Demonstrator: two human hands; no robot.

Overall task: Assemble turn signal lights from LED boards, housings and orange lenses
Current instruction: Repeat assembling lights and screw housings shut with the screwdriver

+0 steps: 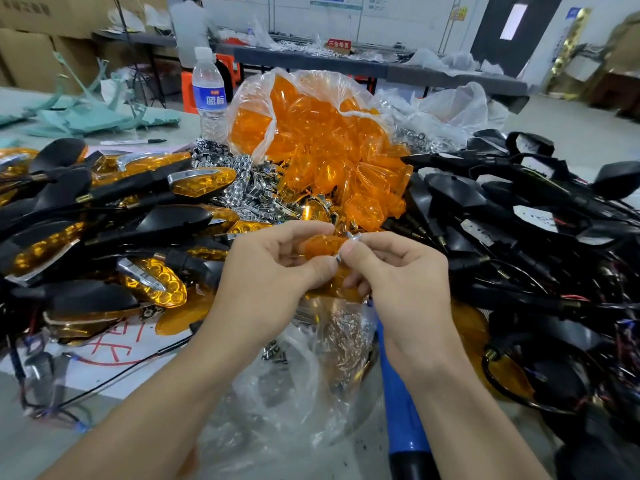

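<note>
- Step, as I read it: lens sub-assembly, fitting a chrome trim [349, 240] onto one lens [318, 245].
- Left hand [277, 268]: fingers curled round the lens and gripping it, above the desk [52, 441] near its front edge, middle.
- Right hand [391, 268]: thumb and forefinger pinching the trim at the lens's right end. Trim touches the lens.
- Stock:
  - lens bag [270, 95], open, mid-desk toward the back edge, lenses spilling forward
  - loose chrome parts [239, 188] just left of the spill
  - finished lights [138, 209] piled at the left edge
  - housings [519, 209] with wires piled at the right edge
- Next move, my call: line the trim up, press until it sits flush, then take a housing from the right pile. Needs a firm hold from the left hand; the trim is small and shiny, so it could slip.
- Hard to make out:
  - lower half of the lens is behind the fingers
  - can't tell if the trim is seated or only laid on
  - no LED board clearly visible; might be in the housings, can't tell
  - blue tool [401, 393] at the front edge is cut off by the frame, type unclear
  - contents of the clear bag [311, 358] under the hands are blurred, look like metal parts
</note>
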